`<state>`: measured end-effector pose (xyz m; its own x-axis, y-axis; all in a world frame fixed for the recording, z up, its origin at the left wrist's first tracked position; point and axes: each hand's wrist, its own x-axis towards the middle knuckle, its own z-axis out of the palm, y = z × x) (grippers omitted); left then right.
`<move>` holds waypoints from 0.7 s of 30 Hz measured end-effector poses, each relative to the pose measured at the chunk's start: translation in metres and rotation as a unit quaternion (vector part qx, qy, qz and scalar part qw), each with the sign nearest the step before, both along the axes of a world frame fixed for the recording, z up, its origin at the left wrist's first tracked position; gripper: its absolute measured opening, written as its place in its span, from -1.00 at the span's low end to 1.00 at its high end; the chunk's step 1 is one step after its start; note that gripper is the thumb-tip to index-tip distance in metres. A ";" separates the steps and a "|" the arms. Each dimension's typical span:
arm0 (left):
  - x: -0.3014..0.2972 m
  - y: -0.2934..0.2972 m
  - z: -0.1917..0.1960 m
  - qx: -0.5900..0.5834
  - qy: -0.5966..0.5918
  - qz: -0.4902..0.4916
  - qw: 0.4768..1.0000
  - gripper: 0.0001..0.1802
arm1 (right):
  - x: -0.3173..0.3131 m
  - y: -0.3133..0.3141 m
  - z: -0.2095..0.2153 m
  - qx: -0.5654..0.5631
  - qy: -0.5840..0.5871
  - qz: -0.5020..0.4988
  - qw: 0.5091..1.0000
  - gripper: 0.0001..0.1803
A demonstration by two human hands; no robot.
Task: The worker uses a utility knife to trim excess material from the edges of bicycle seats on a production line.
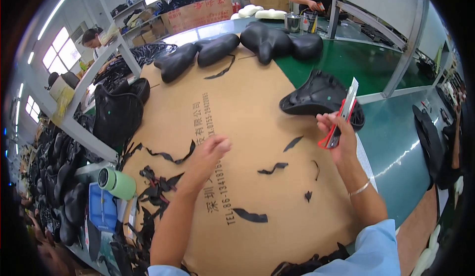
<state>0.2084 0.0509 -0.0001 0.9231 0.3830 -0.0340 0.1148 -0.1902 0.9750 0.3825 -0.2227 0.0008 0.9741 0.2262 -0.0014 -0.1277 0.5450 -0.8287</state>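
My right hand (342,145) grips a red utility knife (341,115), its long blade pointing up and away. Just beyond that hand a black bicycle saddle (311,98) lies with its hollow underside showing, partly hidden by the knife and fingers. My left hand (210,154) hovers over the printed cardboard sheet (247,102), its fingers curled in and nothing visible in them. Between and below the hands, black offcuts (273,168) are scattered on the cardboard, among them a curved strip (250,215).
Several padded black saddles (267,41) line the cardboard's far edge. At left are another saddle (118,110), a pile of black scraps (156,192), a green bottle (117,183) and a blue bin (102,206). A metal frame post (94,137) rises there. Two people work farther back.
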 end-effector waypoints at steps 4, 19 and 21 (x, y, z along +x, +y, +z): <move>0.004 -0.044 0.002 0.061 -0.015 -0.062 0.996 -0.64 | -0.050 -0.033 0.044 -0.170 -0.058 0.066 0.981 -0.85; -0.070 -0.073 -0.023 -0.103 0.104 -0.025 0.989 -0.51 | 0.047 -0.092 0.003 -0.624 -0.334 0.026 0.706 -0.72; -0.069 -0.079 -0.020 -0.155 0.123 -0.033 0.980 -0.47 | 0.016 -0.090 0.005 -0.498 -0.332 0.054 0.799 -0.77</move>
<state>0.1393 -0.0280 -0.0197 0.8950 0.2591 -0.3632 0.3501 0.0966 0.9317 0.3983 -0.3122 0.0063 0.8102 0.5176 0.2750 0.5180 -0.4126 -0.7493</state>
